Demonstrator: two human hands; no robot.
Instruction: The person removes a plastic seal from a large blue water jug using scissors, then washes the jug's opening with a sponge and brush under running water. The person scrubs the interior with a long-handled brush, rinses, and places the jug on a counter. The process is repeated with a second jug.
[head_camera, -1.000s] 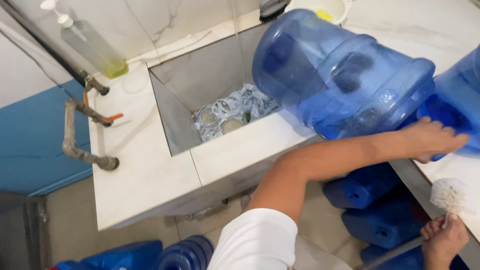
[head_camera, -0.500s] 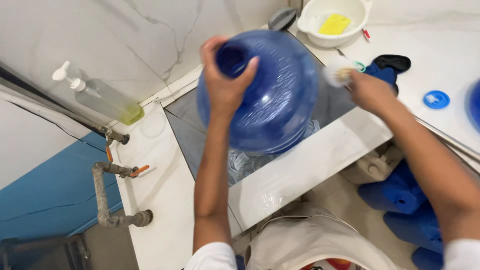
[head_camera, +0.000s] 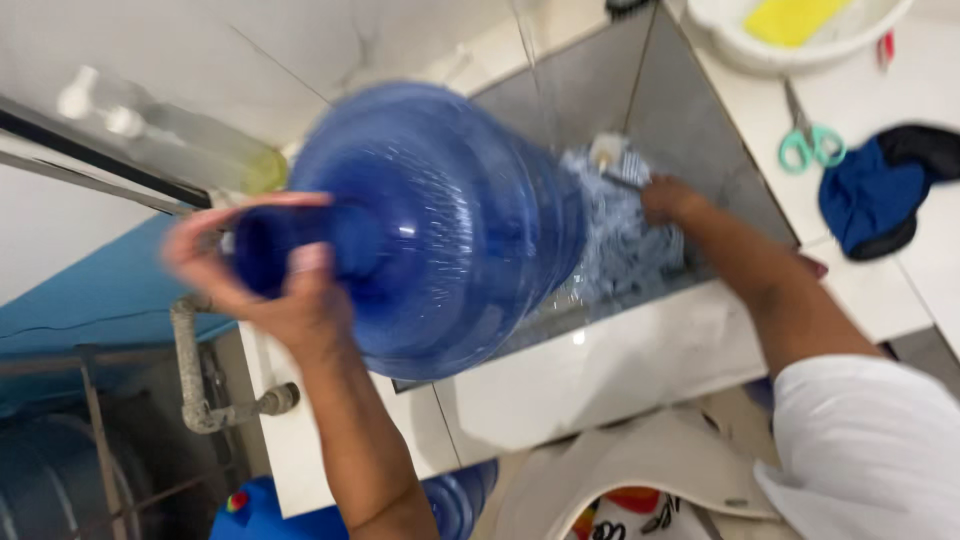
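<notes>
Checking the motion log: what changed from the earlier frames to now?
The big blue water jug swung from the counter at right to lie over the sink, neck toward the camera. The left hand took hold of its neck. The right hand moved down into the sink with a brush. The soap bottle and wall pipe stayed put.

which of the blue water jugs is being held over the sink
The big blue jug, tipped on its side, with the left hand gripping its neck. The other blue jugs sit low beneath the counter, untouched.
</notes>
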